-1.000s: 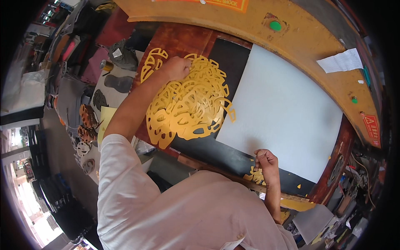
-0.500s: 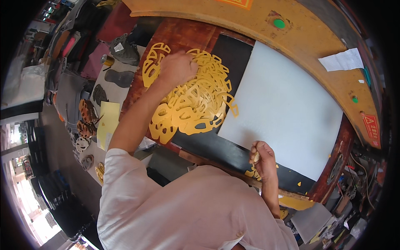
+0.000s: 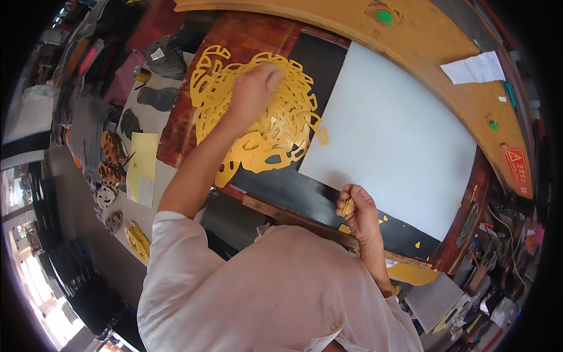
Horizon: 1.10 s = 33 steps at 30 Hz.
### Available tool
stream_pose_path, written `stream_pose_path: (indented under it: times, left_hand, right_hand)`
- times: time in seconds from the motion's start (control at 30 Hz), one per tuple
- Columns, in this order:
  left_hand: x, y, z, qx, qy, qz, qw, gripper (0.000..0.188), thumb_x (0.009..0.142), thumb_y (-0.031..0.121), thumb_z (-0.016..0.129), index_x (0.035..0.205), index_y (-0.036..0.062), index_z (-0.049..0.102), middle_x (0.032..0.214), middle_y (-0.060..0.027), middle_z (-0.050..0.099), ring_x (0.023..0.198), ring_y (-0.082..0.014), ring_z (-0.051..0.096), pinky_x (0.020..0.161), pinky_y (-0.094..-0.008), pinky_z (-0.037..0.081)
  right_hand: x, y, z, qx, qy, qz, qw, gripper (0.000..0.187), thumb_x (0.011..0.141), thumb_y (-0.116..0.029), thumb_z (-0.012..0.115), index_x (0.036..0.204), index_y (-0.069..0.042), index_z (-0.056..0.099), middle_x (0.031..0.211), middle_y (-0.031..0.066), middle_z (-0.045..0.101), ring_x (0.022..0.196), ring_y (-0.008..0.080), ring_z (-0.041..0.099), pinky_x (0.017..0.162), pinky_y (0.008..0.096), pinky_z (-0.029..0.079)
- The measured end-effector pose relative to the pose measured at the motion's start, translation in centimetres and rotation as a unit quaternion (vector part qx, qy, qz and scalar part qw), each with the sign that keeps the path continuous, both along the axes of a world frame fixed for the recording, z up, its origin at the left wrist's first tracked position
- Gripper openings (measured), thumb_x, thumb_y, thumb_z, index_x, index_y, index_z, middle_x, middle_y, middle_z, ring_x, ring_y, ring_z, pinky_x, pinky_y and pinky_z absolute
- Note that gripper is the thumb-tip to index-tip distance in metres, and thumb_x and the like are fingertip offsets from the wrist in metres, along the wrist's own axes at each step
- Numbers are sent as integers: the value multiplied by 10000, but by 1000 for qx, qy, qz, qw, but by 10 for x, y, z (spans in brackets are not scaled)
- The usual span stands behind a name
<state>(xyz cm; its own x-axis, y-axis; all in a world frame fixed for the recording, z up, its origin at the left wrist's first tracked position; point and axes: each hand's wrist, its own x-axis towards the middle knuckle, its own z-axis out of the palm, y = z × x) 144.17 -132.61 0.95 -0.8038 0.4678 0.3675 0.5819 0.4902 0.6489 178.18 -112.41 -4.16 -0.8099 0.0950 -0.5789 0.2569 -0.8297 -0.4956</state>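
Note:
A broad heap of yellow cut-out pieces (image 3: 258, 155), flat shapes with holes in them, covers the left part of the worktable. Over the top of this heap is my left hand (image 3: 256, 88), its fingers curled and slightly blurred; whatever they hold is hidden. My right hand (image 3: 362, 212) is closed at the table's front edge, beside the white board (image 3: 404, 141). A small yellow piece (image 3: 349, 206) shows between its thumb and fingers. Several small yellow scraps (image 3: 417, 244) lie on the black strip near this hand.
A yellow-orange machine beam (image 3: 328, 19) with green buttons arches across the far side. White paper (image 3: 474, 68) hangs on it. Left of the worktable, a side surface holds dark sole shapes (image 3: 157, 98), a can (image 3: 141, 74) and a yellow sheet (image 3: 142, 164).
My left hand has moved a little to the right over the heap. Yellow scraps that hung below my right hand are mostly gone from there. The whole view has shifted slightly.

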Motion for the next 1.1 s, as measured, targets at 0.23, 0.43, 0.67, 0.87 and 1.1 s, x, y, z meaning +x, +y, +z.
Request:
stream_pose_path:
  times: [0.23,0.43,0.67,0.87,1.1]
  left_hand:
    - [246,56,9,-124,-23,-389,912,270,832,158,761,1096,118,722,1037,-99,683,1039,-330,670,817,-468,582]
    - [308,30,-27,-46,-188,-147,970,311,927,94,763,1215,4,689,1227,-195,688,1136,-420,669,982,-495,552]
    - [377,60,-84,-212,-132,-138,958,608,1038,210,659,1509,-133,484,1600,-402,420,1494,-555,422,1253,-553,363]
    - [434,57,-88,31,-179,-7,983,300,1040,45,607,1326,-23,667,1403,-233,663,1287,-419,650,1115,-446,510]
    - [469,10,-80,2,-196,53,979,178,1038,15,615,1175,-13,726,1186,-190,714,1079,-344,705,960,-413,564]
  right_hand:
    - [41,-8,-1,-202,-12,-73,977,383,1159,-379,535,1242,-27,662,1256,152,687,1163,294,706,985,486,627]
    - [133,48,-20,-82,-41,-46,995,267,1131,-287,604,1090,-40,698,1013,79,737,883,221,697,770,413,605]
    - [153,78,-37,704,26,94,704,220,1032,-95,654,1223,-17,731,1212,147,746,1131,340,704,997,424,583]
    - [133,78,-35,760,212,188,586,343,910,-61,713,1249,-30,744,1376,185,697,1340,406,617,1153,496,500]
    - [64,52,-75,761,409,295,408,259,985,-266,687,1194,-166,802,1485,106,629,1498,336,472,1281,536,342]
